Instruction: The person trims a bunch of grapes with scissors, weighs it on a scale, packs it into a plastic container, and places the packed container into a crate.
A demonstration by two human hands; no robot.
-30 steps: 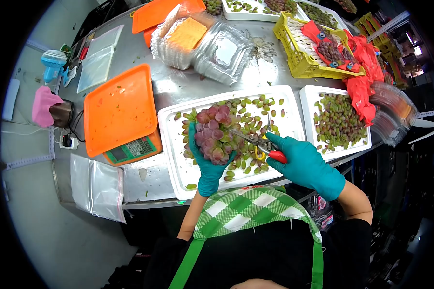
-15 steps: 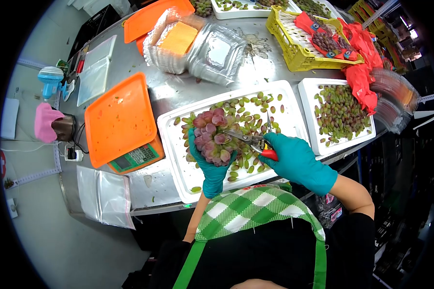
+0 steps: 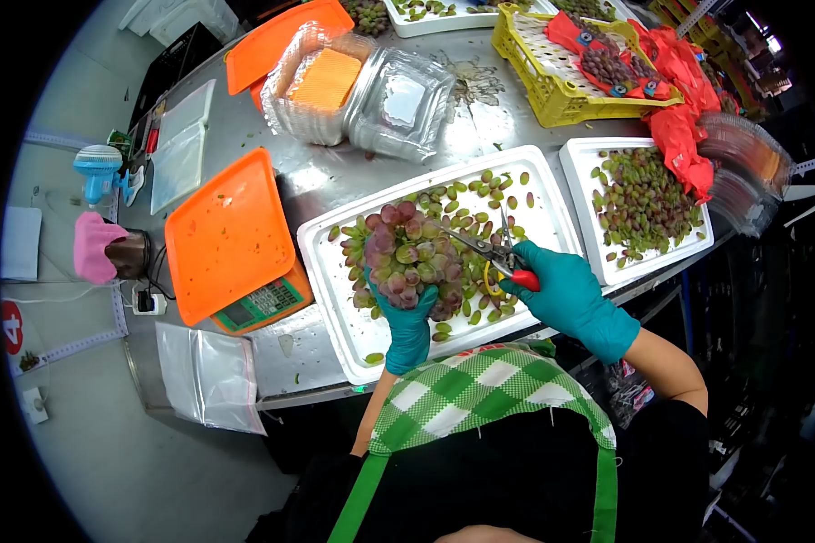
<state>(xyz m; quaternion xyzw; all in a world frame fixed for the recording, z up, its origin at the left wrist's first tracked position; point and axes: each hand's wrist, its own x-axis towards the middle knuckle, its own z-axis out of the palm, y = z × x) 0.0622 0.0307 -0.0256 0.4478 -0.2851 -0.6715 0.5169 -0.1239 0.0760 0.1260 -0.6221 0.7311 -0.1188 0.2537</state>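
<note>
A bunch of purple-green grapes rests in my left hand, whose teal-gloved fingers curl round it from below. Over to the right, my right hand, gloved in teal too, grips red-handled snips. Their blades are parted and point left, with the tips close to the upper right side of the bunch. Whether they touch a stem I cannot tell. Underneath is a white tray strewn with loose green and reddish grapes. Part of my left fingers is hidden behind the bunch.
Left of the tray stands an orange-topped scale. Clear plastic boxes lie beyond it. A second white tray of loose grapes is at the right, below a yellow crate. Plastic bags lie at the table's front left.
The bunch has turned in my left hand and shows more green grapes. My right hand has moved slightly right with the snips, and the blades have drawn back from the bunch's middle.
</note>
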